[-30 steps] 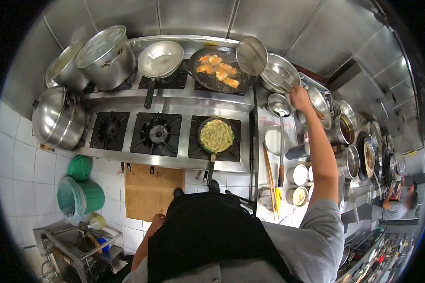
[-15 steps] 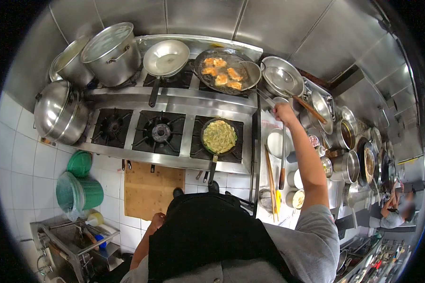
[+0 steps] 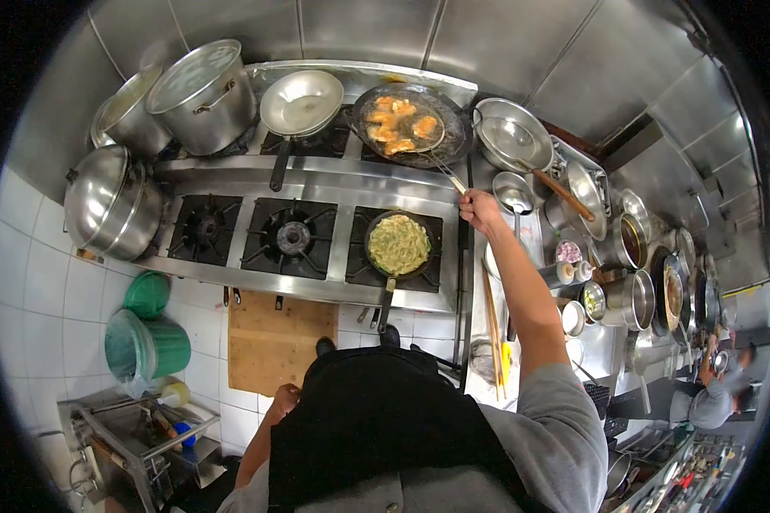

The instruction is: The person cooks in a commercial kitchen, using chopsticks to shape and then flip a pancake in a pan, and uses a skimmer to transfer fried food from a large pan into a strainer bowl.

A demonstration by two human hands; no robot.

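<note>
My right hand (image 3: 479, 209) is closed around the handle of a round skimmer (image 3: 436, 158). The skimmer's head is in the wok (image 3: 458, 117) on the back right burner, under or against several orange-brown fried pieces (image 3: 393, 120) in oil. Below it, on the front right burner, a small frying pan (image 3: 389, 286) holds a flat, yellow-green egg-like mixture (image 3: 399, 244). My left hand (image 3: 286, 400) hangs low beside the black apron (image 3: 359, 427); its fingers are mostly hidden. A ladle (image 3: 513, 192) lies on the counter to the right of my right hand.
Two large pots (image 3: 204, 103) and a light metal pan (image 3: 302, 103) stand at the back left. A lidded steamer (image 3: 107, 201) is at the left end. Bowls, sauce bottles (image 3: 559, 274) and chopsticks (image 3: 493, 333) crowd the right counter. Another person (image 3: 712, 402) is far right.
My right hand has moved left and slightly down with the skimmer. Its head has shifted left in the wok among the fried pieces, which are now bunched closer. The ladle's bowl has come into view.
</note>
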